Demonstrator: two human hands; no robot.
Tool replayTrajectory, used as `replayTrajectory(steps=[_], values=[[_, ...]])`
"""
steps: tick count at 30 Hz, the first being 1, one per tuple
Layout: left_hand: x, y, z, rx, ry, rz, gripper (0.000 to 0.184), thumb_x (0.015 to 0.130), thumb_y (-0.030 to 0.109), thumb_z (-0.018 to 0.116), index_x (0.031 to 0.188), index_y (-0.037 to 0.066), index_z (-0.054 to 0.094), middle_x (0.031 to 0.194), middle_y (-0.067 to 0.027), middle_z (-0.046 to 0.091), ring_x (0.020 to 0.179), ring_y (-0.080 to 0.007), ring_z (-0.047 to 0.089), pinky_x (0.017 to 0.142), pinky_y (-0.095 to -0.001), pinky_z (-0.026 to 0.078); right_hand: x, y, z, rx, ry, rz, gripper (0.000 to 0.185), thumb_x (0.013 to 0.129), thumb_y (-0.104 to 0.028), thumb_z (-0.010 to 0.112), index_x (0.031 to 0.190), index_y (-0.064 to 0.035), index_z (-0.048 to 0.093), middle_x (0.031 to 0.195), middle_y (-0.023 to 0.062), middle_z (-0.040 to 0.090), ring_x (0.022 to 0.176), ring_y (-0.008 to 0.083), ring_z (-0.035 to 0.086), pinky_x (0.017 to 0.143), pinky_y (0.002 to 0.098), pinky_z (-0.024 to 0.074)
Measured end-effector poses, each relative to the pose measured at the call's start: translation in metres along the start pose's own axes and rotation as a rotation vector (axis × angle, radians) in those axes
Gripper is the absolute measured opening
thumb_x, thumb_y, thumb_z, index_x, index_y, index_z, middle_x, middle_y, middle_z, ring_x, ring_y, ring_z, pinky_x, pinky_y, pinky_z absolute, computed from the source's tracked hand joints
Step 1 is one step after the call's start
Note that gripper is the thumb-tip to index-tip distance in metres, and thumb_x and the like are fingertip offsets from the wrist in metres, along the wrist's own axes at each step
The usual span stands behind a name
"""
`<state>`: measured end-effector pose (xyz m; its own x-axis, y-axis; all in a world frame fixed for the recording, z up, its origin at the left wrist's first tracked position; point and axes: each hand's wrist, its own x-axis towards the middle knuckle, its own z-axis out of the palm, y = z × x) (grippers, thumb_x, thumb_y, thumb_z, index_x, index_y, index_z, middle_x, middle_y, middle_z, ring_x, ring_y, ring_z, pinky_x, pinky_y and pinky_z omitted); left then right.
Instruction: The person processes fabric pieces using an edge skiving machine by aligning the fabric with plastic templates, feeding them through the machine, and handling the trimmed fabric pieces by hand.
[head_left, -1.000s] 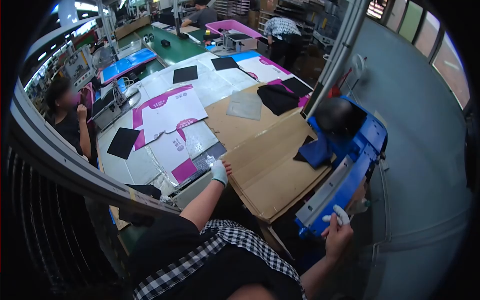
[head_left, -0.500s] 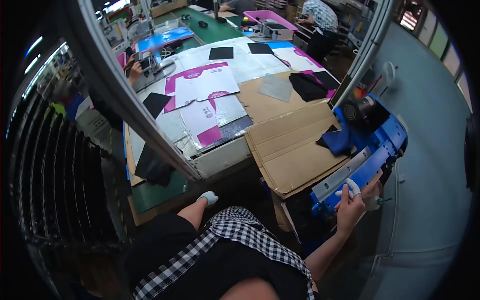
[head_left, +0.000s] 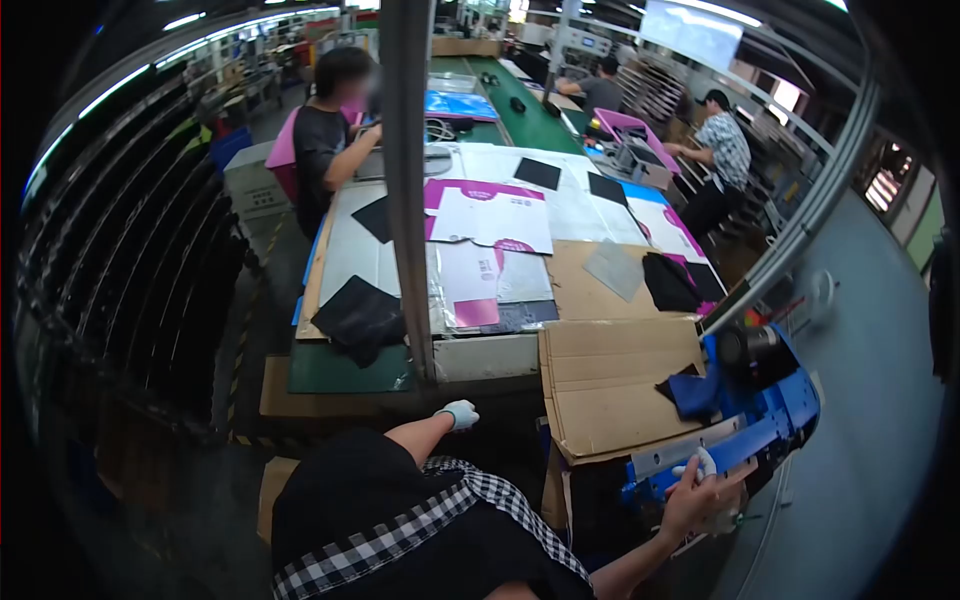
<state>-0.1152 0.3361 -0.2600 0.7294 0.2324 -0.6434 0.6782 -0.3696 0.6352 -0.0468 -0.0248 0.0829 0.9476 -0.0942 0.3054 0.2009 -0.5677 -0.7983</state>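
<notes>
My right hand [head_left: 690, 497] is over the near edge of a blue machine [head_left: 780, 412], with white coverings on some fingers. Its thumb and fingers are pressed together; whatever they hold, if anything, is too small to make out. A metal bar [head_left: 690, 447] runs along the machine just beyond these fingers. My left hand [head_left: 460, 414], in a white glove, hangs in front of the table with its fingers curled and nothing visible in them. Beside my right hand is a clear bottle [head_left: 722, 520] with a green tip.
Flattened cardboard [head_left: 620, 390] lies left of the machine, with dark blue cloth [head_left: 692, 395] on it. White and purple sheets [head_left: 490, 215] and black pieces [head_left: 538, 173] cover the table. A metal post [head_left: 405, 180] stands at its front. Two people [head_left: 335, 140] [head_left: 722, 150] work nearby.
My view has tilted up and turned left, showing more of the room and the people. My right hand stays at the blue machine, and my left hand still hangs before the table.
</notes>
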Motion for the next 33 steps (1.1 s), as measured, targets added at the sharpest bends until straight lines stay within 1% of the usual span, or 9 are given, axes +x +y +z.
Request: replayTrajectory(steps=[4,11,12,16,20,24,26,29,33], values=[[-0.020,0.014,-0.007,0.051,-0.018,0.006,0.023,0.078,0.019,0.047,0.082,0.003,0.062,0.074,-0.0112,0.064,0.063,-0.0239,0.061,0.057,-0.0359,0.049,-0.002,0.001,-0.001,-0.031,-0.020,-0.021,0.026,0.090,-0.013,0.051,0.104,0.0083,0.057,0.064,0.0097,0.059,0.040,0.0075,0.045,0.036,0.0221,0.0342],[-0.030,-0.042,-0.027,0.081,0.022,-0.202,0.025,0.077,0.018,0.047,0.085,0.002,0.064,0.078,-0.0135,0.065,0.068,-0.0267,0.063,0.062,-0.0375,0.049,0.001,0.007,-0.003,0.022,-0.008,-0.008,0.026,0.091,-0.015,0.051,0.104,0.0072,0.056,0.060,0.0074,0.055,0.037,0.0072,0.041,0.035,0.0217,0.0321],[-0.042,-0.043,-0.032,0.113,0.021,-0.231,0.024,0.078,0.019,0.047,0.080,0.001,0.062,0.074,-0.0112,0.064,0.062,-0.0246,0.062,0.054,-0.0356,0.050,0.002,0.007,-0.003,0.017,-0.002,-0.001,0.026,0.091,-0.015,0.051,0.105,0.0068,0.055,0.059,0.0070,0.054,0.037,0.0071,0.041,0.035,0.0216,0.0318],[-0.047,-0.062,-0.032,0.089,0.031,-0.311,0.025,0.077,0.020,0.047,0.076,0.001,0.063,0.072,-0.0114,0.064,0.059,-0.0242,0.061,0.053,-0.0351,0.049,0.006,0.014,-0.002,0.066,0.014,0.014,0.026,0.091,-0.016,0.051,0.104,0.0058,0.055,0.059,0.0067,0.053,0.036,0.0069,0.040,0.035,0.0212,0.0309],[-0.053,-0.040,-0.032,0.101,0.029,-0.265,0.024,0.077,0.020,0.046,0.076,0.001,0.062,0.071,-0.0116,0.063,0.059,-0.0240,0.061,0.053,-0.0351,0.049,0.005,0.018,-0.003,0.088,0.003,0.001,0.026,0.091,-0.016,0.051,0.104,0.0056,0.056,0.059,0.0064,0.053,0.036,0.0067,0.039,0.034,0.0208,0.0300],[-0.047,-0.021,-0.025,0.084,0.060,-0.132,0.024,0.078,0.020,0.046,0.083,0.002,0.061,0.073,-0.0107,0.063,0.060,-0.0228,0.061,0.054,-0.0343,0.051,0.006,0.019,-0.003,0.083,-0.009,-0.012,0.026,0.091,-0.017,0.051,0.103,0.0058,0.056,0.059,0.0060,0.052,0.036,0.0065,0.038,0.034,0.0205,0.0296],[-0.046,-0.016,-0.025,0.055,0.053,-0.093,0.024,0.078,0.020,0.046,0.088,0.002,0.060,0.077,-0.0103,0.063,0.064,-0.0217,0.062,0.056,-0.0335,0.052,0.007,0.022,-0.004,0.060,-0.019,-0.029,0.032,0.091,-0.024,0.051,0.101,0.0058,0.056,0.060,0.0058,0.054,0.037,0.0064,0.040,0.035,0.0211,0.0312],[-0.060,-0.012,-0.028,0.014,0.115,-0.050,0.024,0.077,0.020,0.046,0.080,0.002,0.062,0.071,-0.0119,0.063,0.060,-0.0236,0.061,0.056,-0.0356,0.049,0.007,0.026,-0.004,0.054,-0.015,-0.019,0.036,0.091,-0.029,0.051,0.100,0.0056,0.057,0.060,0.0056,0.055,0.038,0.0064,0.042,0.035,0.0214,0.0318],[-0.065,-0.035,-0.033,0.062,0.111,-0.157,0.024,0.077,0.019,0.046,0.079,0.002,0.062,0.072,-0.0123,0.063,0.060,-0.0239,0.061,0.056,-0.0352,0.049,0.006,0.022,-0.004,0.035,-0.013,-0.024,0.038,0.091,-0.031,0.051,0.100,0.0051,0.058,0.059,0.0056,0.055,0.038,0.0065,0.042,0.035,0.0216,0.0316]])
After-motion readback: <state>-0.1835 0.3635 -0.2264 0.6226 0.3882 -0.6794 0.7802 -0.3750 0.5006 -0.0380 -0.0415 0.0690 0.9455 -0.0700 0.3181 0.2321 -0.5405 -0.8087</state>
